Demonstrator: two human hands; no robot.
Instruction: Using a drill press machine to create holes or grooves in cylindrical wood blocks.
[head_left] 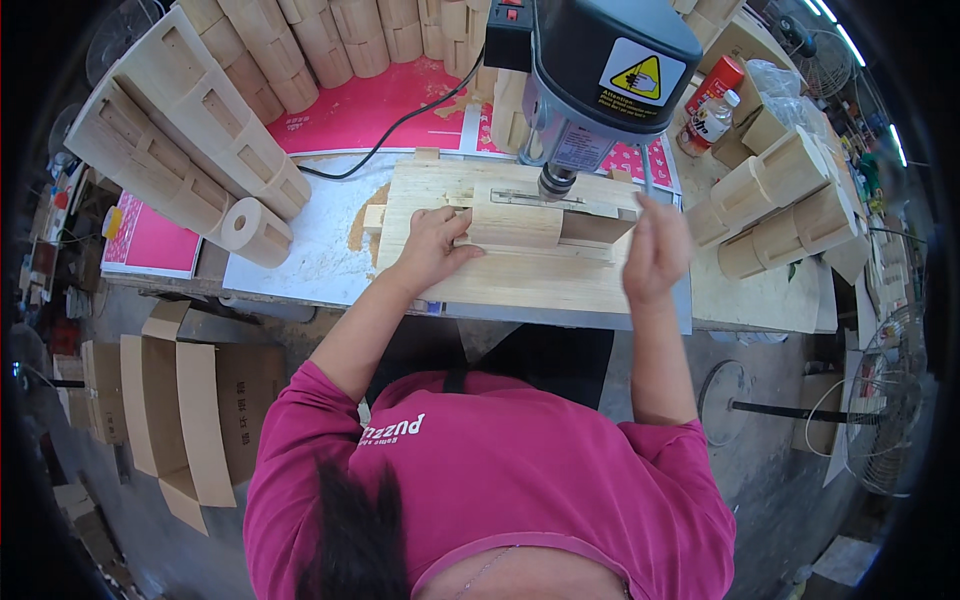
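A bench drill press (610, 75) with a dark head stands over a pale wooden board. Below its chuck (556, 182) lies a pale, rounded wooden workpiece (515, 228) in a wooden fixture (440, 190). My left hand (436, 246) pinches the workpiece's left end between thumb and fingers. On the right, my right hand (658, 250), slightly blurred, is closed around the lower end of the press's feed lever (646, 165). Whether the bit touches the wood cannot be made out.
Stacked wooden cylinders with cut slots (200, 110) stand at the left and back; more (795, 215) lie at the right. A bottle (708, 125) and red can (722, 78) stand behind those. A black cable (390, 135) crosses the bench. An opened cardboard box (205, 400) sits on the floor.
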